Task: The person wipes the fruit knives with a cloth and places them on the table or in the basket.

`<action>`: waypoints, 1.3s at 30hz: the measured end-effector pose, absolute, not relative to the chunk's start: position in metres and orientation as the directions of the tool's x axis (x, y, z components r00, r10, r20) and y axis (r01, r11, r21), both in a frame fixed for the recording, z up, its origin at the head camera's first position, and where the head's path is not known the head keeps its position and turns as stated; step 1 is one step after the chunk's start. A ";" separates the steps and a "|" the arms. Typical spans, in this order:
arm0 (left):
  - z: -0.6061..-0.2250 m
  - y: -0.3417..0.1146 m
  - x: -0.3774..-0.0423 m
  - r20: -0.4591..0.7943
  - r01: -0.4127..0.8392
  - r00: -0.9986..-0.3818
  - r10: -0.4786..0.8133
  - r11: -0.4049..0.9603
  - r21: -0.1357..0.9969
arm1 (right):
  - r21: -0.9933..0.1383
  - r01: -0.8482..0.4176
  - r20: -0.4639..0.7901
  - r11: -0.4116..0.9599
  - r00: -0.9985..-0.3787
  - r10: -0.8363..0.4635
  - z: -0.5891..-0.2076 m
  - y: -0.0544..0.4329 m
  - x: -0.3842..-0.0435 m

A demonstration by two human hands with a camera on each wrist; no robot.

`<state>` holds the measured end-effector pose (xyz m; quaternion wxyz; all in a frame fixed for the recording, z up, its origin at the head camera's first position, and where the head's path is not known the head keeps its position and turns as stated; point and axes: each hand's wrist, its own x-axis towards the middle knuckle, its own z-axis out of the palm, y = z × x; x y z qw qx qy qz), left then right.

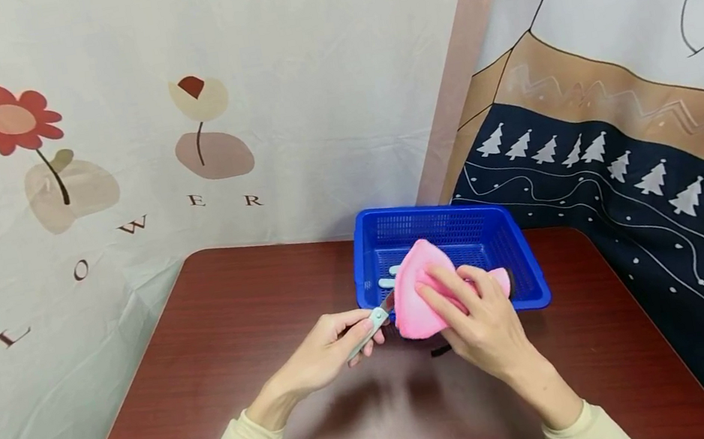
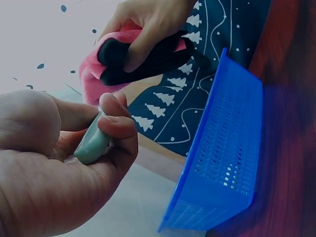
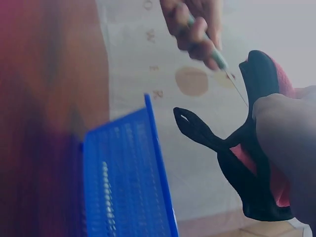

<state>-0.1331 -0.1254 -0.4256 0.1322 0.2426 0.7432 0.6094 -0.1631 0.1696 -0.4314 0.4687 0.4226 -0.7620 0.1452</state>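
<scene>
My left hand (image 1: 325, 356) grips a knife (image 1: 366, 332) by its mint-green handle, the blade pointing up and right. My right hand (image 1: 492, 331) holds a folded pink cloth (image 1: 414, 297) with black trim, thumb on the black side in the left wrist view. The blade's tip passes behind the cloth's left edge in the head view. In the right wrist view the thin blade (image 3: 237, 89) reaches the black side of the cloth, and a black loop (image 3: 195, 127) hangs off it. Both hands are above the table, in front of the blue basket.
A blue perforated plastic basket (image 1: 436, 216) stands at the back of the dark red-brown table (image 1: 235, 305). Mint-green handles (image 1: 387, 283) lie inside it at the left. Printed fabric hangs (image 1: 307, 105) behind the table and along its right side.
</scene>
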 end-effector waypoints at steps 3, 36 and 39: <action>-0.425 -0.126 -0.133 0.109 0.205 -0.845 0.524 0.129 0.970 | 0.202 -0.811 0.830 0.549 -0.157 -0.536 -0.434 0.160 -0.158; -0.430 -0.126 -0.134 0.148 0.262 -0.819 0.554 0.132 0.956 | 0.198 -0.794 0.760 0.575 -0.246 -0.602 -0.438 0.159 -0.151; -0.429 -0.126 -0.134 0.128 0.252 -0.823 0.553 0.154 0.955 | 0.184 -0.785 0.766 0.592 -0.262 -0.586 -0.439 0.164 -0.154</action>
